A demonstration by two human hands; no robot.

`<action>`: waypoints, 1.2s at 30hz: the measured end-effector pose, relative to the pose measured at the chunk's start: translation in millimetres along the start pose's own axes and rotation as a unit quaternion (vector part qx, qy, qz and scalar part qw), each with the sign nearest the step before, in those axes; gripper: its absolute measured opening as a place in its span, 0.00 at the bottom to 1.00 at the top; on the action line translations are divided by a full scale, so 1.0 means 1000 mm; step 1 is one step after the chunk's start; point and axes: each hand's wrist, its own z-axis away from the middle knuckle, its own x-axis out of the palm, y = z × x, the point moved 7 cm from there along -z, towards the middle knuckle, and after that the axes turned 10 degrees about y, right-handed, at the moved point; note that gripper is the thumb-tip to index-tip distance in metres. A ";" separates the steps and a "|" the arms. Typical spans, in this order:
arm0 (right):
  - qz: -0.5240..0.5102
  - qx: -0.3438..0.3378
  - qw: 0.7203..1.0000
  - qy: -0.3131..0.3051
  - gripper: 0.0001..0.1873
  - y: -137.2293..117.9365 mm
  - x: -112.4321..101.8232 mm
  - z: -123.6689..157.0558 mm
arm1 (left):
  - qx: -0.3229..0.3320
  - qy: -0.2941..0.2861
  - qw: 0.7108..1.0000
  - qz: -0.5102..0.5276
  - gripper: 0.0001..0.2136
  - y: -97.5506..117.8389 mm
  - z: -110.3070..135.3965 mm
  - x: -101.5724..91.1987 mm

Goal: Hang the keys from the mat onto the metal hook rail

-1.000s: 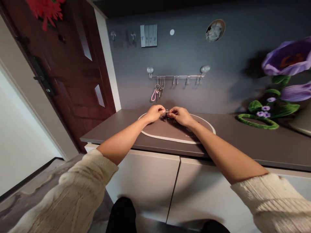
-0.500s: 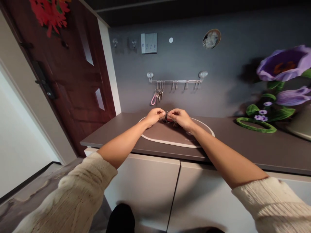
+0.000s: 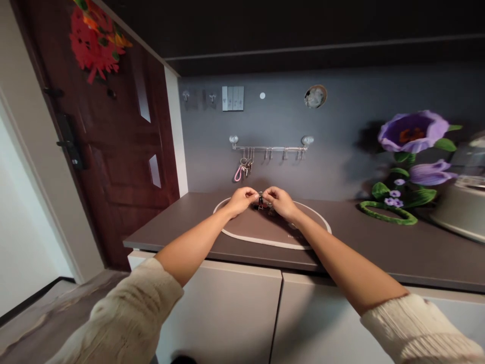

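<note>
My left hand and my right hand meet over an oval brown mat with a pale rim. Thumb and fingers of each hand are pinched on a small key ring between them. Dark and reddish parts hang below its thin metal ring; fingers cover some of it, and the details are too small to tell. Behind the hands, a bunch of keys with a pink loop strap hangs from a hook rail on the wall.
The mat lies on a dark counter above white cabinet doors. On the right stand purple artificial flowers, a green fuzzy ring and a pale rounded appliance. A dark overhead cabinet overhangs the counter. A red-brown door is at left.
The camera view has tilted up, so everything appears lower in the picture. Both hands remain pinched together at the key ring over the mat.
</note>
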 end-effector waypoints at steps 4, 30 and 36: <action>0.038 -0.025 0.999 0.016 0.11 -0.006 -0.004 -0.001 | 0.015 0.022 1.000 -0.011 0.08 -0.003 -0.004 -0.002; 0.139 0.010 0.976 0.168 0.08 -0.035 -0.008 -0.118 | -0.008 0.160 0.974 -0.161 0.09 -0.018 -0.016 -0.024; 0.148 0.034 0.974 0.171 0.10 -0.028 0.000 -0.137 | -0.009 0.159 0.974 -0.163 0.09 -0.021 -0.017 -0.023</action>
